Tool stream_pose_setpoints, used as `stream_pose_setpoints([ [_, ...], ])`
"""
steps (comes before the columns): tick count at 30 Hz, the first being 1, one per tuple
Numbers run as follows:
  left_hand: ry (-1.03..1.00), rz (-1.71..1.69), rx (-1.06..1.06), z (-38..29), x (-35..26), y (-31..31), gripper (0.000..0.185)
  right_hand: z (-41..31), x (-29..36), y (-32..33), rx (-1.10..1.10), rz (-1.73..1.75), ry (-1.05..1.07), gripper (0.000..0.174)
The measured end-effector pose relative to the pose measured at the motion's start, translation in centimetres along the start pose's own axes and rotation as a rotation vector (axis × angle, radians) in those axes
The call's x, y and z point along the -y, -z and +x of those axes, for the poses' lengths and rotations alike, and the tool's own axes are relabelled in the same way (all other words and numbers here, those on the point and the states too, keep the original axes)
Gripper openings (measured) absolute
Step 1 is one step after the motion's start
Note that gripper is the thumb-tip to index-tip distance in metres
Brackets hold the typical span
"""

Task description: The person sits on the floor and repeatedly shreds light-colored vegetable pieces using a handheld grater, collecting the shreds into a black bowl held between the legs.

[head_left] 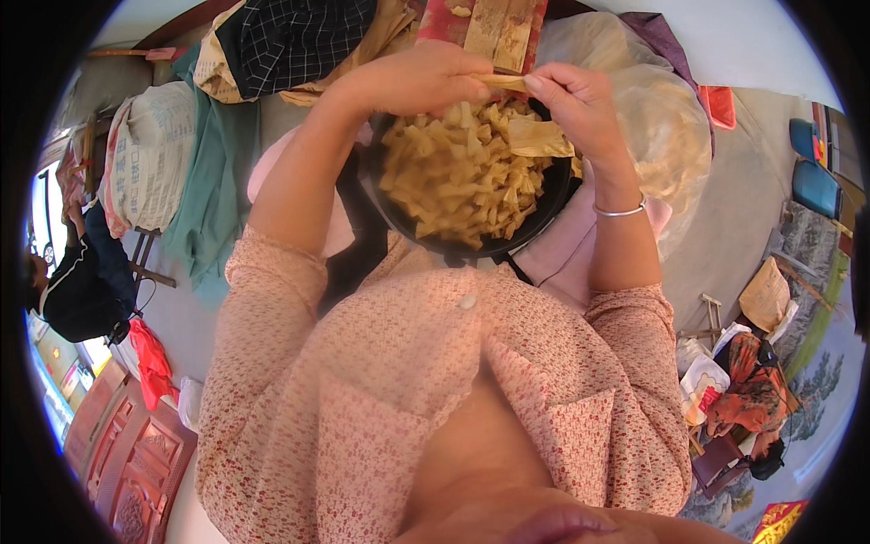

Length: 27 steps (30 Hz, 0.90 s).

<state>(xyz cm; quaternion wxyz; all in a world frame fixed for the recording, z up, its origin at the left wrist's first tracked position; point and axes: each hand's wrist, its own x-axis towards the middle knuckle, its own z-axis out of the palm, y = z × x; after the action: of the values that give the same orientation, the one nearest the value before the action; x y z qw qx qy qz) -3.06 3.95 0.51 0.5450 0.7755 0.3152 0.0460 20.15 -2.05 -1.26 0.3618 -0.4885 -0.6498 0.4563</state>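
Observation:
A rolled or folded pale yellow strip (pixel 504 82), perhaps a dried husk or leaf, is stretched between my two hands above a round black basin. My left hand (pixel 435 78) pinches its left end. Its right end is between the thumb and fingers of my right hand (pixel 576 102), whose wrist wears a silver bangle. A flat, wider strip (pixel 540 139) hangs just below my right hand. Many short folded yellow pieces (pixel 469 177) fill the black basin (pixel 435 245), which rests by my lap. Behind my hands lies a wooden block (pixel 501 30) on a red surface.
A clear plastic bag (pixel 659 129) of pale strips stands right of the basin. Black checked cloth (pixel 299 44) lies at the upper left, near a full woven sack (pixel 153 156) and green cloth (pixel 217 177). One person (pixel 85 272) sits far left, another (pixel 751 387) far right.

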Motion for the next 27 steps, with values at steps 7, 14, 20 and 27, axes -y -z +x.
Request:
stream_pose_setpoints([
  [7, -0.026, 0.372, -0.53, 3.6, 2.7, 1.4, 0.021, 5.5, -1.7, -1.4, -0.309, -0.13, -0.11, 0.024],
  [14, 0.082, 0.53, -0.458, 2.4, 1.7, -0.4, 0.025, 5.3, -2.8, -1.4, -0.157, -0.685, -0.029, 0.031],
  [20, 0.089, 0.631, -0.407, 0.7, 0.5, -1.6, 0.026, 3.9, -1.5, -2.6, -0.286, -0.384, -0.022, 0.025],
  [27, 0.197, 0.608, -0.585, 2.8, -0.1, 0.0, 0.028, 5.9, -2.8, -1.8, -0.366, -0.748, 0.019, 0.023],
])
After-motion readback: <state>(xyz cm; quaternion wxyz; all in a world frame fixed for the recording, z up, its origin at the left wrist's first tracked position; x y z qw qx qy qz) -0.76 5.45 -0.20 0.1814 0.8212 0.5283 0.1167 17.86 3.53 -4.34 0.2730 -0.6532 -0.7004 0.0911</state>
